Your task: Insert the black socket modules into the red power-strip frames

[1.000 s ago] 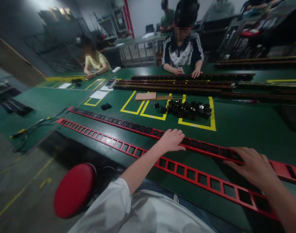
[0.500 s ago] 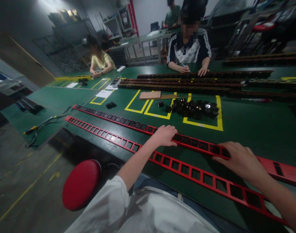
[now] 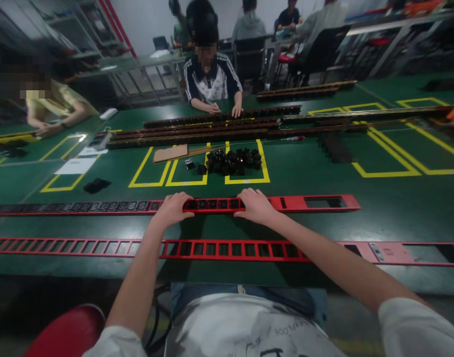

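Observation:
A long red frame [image 3: 279,203] lies across the green table, its slots filled with black square pieces from the left as far as my right hand. My left hand [image 3: 174,209] grips this frame near the middle, thumb on the near edge and fingers over the far one. Farther right, my right hand [image 3: 255,206] holds the same frame in the same way, and several black pieces show between the hands. Nearer to me and roughly parallel lies a second red frame [image 3: 239,243] with open slots; my forearms pass over it.
Beyond the frames, a pile of black pieces [image 3: 232,162] sits by yellow tape marks, beside a cardboard piece [image 3: 170,153]. Long dark strips [image 3: 197,130] lie farther back, where a person [image 3: 214,82] works. A red stool [image 3: 69,332] is at the lower left.
The view has turned to the right, so the frames now run nearly level across it. My hands are closer together on the far frame, and its right end has come into view.

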Demonstrator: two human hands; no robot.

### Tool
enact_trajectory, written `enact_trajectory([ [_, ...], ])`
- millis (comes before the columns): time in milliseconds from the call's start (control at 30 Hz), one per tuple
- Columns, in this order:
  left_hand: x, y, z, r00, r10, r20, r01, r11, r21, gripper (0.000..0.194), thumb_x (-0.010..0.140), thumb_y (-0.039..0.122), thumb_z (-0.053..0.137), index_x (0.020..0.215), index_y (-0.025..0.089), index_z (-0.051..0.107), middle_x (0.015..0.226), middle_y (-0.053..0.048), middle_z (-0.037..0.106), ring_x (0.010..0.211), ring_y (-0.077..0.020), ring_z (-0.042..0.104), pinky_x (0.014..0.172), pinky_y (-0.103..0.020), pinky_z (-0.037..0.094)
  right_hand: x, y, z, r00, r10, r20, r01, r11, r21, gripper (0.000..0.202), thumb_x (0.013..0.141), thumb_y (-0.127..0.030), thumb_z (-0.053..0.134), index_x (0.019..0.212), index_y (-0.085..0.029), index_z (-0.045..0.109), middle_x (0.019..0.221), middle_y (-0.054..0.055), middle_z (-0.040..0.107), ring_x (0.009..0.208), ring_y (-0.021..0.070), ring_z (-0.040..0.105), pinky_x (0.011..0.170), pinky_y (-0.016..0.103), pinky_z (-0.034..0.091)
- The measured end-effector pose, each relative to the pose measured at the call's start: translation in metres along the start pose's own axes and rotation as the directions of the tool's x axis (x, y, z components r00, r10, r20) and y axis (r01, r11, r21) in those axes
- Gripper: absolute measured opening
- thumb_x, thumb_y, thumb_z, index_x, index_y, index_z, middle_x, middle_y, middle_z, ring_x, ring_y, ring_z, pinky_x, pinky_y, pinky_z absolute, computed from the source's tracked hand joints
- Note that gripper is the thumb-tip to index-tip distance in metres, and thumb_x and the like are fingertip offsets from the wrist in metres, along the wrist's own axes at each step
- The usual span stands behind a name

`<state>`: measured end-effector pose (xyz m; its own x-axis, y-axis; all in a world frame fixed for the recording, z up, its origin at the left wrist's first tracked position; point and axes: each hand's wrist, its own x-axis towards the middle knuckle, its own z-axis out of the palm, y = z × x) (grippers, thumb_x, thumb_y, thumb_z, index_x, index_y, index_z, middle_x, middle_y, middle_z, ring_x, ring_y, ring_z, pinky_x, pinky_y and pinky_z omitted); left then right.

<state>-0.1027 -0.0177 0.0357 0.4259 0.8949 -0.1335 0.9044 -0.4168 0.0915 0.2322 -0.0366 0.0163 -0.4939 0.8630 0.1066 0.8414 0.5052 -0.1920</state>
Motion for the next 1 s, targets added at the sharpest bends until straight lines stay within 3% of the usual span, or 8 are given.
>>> enact_trajectory([
  [133,-0.006,-0.007,0.003,0.999,-0.049,0.016,0.048,0.999,0.022,0.044,0.086,0.039,0.069,0.125,0.021,0.06,0.125,-0.009,0.064,0.118,-0.0319,0.059,0.102,-0.048,0.045,0.008,-0.009,0.002,1.0,-0.012,0.019,0.011,1.0,0.021,0.052,0.081,-0.055,0.078,0.113,-0.016,0.065,0.113,0.012,0.066,0.109,0.0309,0.058,0.089,0.041,0.043],
  [233,-0.006,0.003,0.005,0.998,-0.066,-0.003,0.066,0.997,0.048,0.048,0.087,0.04,0.067,0.128,0.018,0.058,0.128,-0.012,0.062,0.121,-0.0347,0.057,0.106,-0.051,0.042,0.008,-0.009,0.002,1.0,-0.014,0.021,0.013,0.999,0.039,0.052,0.082,-0.054,0.077,0.115,-0.015,0.065,0.114,0.012,0.066,0.109,0.0302,0.058,0.09,0.042,0.043],
  [400,0.013,0.053,0.005,0.995,0.092,-0.04,-0.093,0.995,-0.025,0.056,0.092,0.049,0.061,0.139,0.02,0.051,0.134,-0.011,0.059,0.123,-0.0313,0.056,0.107,-0.046,0.043,0.002,-0.002,0.001,0.999,-0.024,0.024,0.023,0.999,0.048,0.052,0.084,-0.05,0.076,0.122,-0.017,0.063,0.118,0.012,0.066,0.11,0.0298,0.058,0.09,0.041,0.042],
  [500,0.036,0.087,0.006,0.973,0.223,-0.055,-0.226,0.973,-0.056,0.052,0.098,0.05,0.053,0.141,0.02,0.05,0.134,-0.011,0.059,0.122,-0.0282,0.055,0.102,-0.043,0.046,-0.002,0.005,-0.001,1.0,-0.022,-0.003,0.022,0.999,0.04,0.053,0.084,-0.053,0.075,0.122,-0.018,0.064,0.118,0.013,0.068,0.11,0.0314,0.058,0.09,0.042,0.04],
  [600,0.057,0.107,0.008,0.962,0.272,-0.016,-0.273,0.96,-0.058,0.045,0.104,0.045,0.041,0.139,0.02,0.054,0.131,-0.012,0.058,0.119,-0.0275,0.055,0.096,-0.042,0.048,-0.004,0.015,-0.002,0.999,0.009,-0.048,-0.004,0.996,0.093,0.044,0.09,-0.053,0.067,0.119,-0.02,0.066,0.117,0.012,0.07,0.11,0.0306,0.06,0.093,0.044,0.039],
  [700,0.064,0.112,0.012,0.957,0.291,-0.01,-0.292,0.955,-0.048,0.044,0.105,0.043,0.036,0.137,0.021,0.057,0.129,-0.012,0.058,0.118,-0.0277,0.054,0.096,-0.042,0.047,-0.004,0.027,-0.002,0.988,0.113,-0.106,-0.095,0.982,0.163,0.031,0.096,-0.044,0.058,0.114,-0.021,0.068,0.112,0.011,0.072,0.108,0.0284,0.062,0.094,0.044,0.04],
  [833,0.06,0.112,0.017,0.952,0.293,-0.09,-0.297,0.954,-0.041,0.044,0.106,0.043,0.033,0.139,0.024,0.055,0.127,-0.01,0.058,0.117,-0.0259,0.053,0.097,-0.04,0.046,0.003,0.036,-0.003,0.963,0.236,-0.13,-0.206,0.956,0.209,0.021,0.097,-0.034,0.056,0.107,-0.02,0.069,0.105,0.009,0.073,0.099,0.0258,0.065,0.092,0.042,0.044],
  [1000,0.058,0.119,0.018,0.956,0.27,-0.117,-0.273,0.962,-0.015,0.043,0.105,0.045,0.034,0.133,0.024,0.06,0.117,-0.009,0.06,0.109,-0.0257,0.056,0.09,-0.039,0.046,0.031,0.052,-0.004,0.967,0.189,-0.169,-0.152,0.966,0.21,0.025,0.095,-0.031,0.056,0.114,-0.018,0.067,0.119,0.011,0.066,0.107,0.0247,0.064,0.092,0.038,0.05],
])
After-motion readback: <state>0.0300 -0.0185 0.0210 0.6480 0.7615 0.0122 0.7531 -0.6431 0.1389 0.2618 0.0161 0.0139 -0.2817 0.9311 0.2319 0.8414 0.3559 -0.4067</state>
